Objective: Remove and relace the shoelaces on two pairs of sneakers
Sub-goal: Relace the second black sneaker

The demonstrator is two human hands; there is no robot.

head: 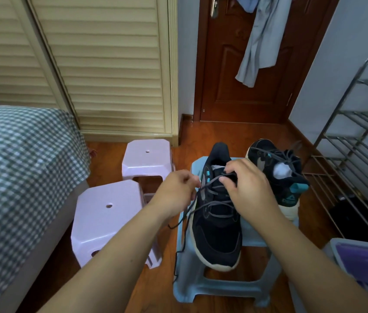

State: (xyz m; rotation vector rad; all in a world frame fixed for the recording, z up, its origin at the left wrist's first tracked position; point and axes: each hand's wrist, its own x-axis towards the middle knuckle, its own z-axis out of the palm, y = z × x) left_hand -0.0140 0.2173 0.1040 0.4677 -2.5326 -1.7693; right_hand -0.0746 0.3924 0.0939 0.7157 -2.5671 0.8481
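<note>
A black sneaker [216,233] with teal trim lies on a light blue stool [221,288], toe toward me. Its dark grey lace [218,201] crosses the eyelets, and one loose end hangs down the stool's left side. My left hand [176,193] pinches a strand of that lace just left of the shoe. My right hand [248,186] rests over the tongue and pinches the lace near the top eyelets. A second black sneaker [275,168] leans on the stool's far right, laced, with white stuffing inside.
Two pale pink stools [108,213] [146,158] stand to the left. A bed with a checked cover [20,168] fills the left side. A metal shoe rack [356,159] stands on the right, a grey bin [363,260] at lower right, a wooden door [246,64] behind.
</note>
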